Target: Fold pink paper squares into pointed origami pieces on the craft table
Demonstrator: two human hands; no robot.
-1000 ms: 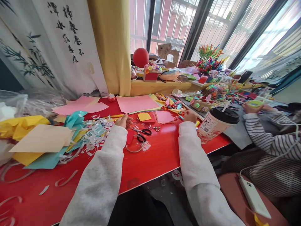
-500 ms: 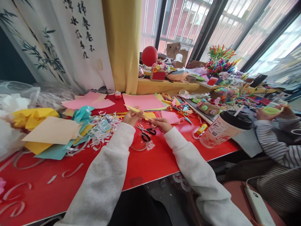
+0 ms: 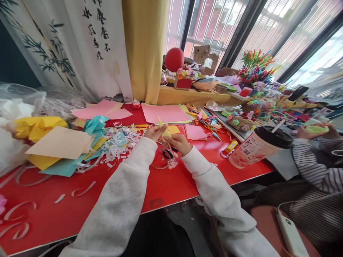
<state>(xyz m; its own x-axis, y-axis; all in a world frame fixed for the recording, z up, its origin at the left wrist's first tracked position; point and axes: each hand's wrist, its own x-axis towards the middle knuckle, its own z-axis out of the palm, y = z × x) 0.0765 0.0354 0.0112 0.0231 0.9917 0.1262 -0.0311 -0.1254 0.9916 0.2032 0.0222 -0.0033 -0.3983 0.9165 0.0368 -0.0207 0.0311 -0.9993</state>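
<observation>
A narrow yellow paper strip (image 3: 163, 128) is held up between my two hands above the red table (image 3: 166, 185). My left hand (image 3: 155, 132) pinches its upper part with closed fingers. My right hand (image 3: 178, 142) grips its lower end, fingers curled. Black-handled scissors (image 3: 168, 153) lie on the table just under my hands, beside a thin wire ring. White sleeves cover both my arms.
Pink sheets (image 3: 164, 113), yellow, cream and teal paper (image 3: 60, 142) and white shreds (image 3: 118, 142) litter the table. A black-lidded paper cup (image 3: 258, 146) and a glue stick (image 3: 230, 146) stand right. A person in a striped sleeve (image 3: 316, 167) sits right, holding a green item.
My right hand left the table's right side by the cup and came to the middle. Both hands lifted the yellow strip, which has turned from lying level to pointing upward.
</observation>
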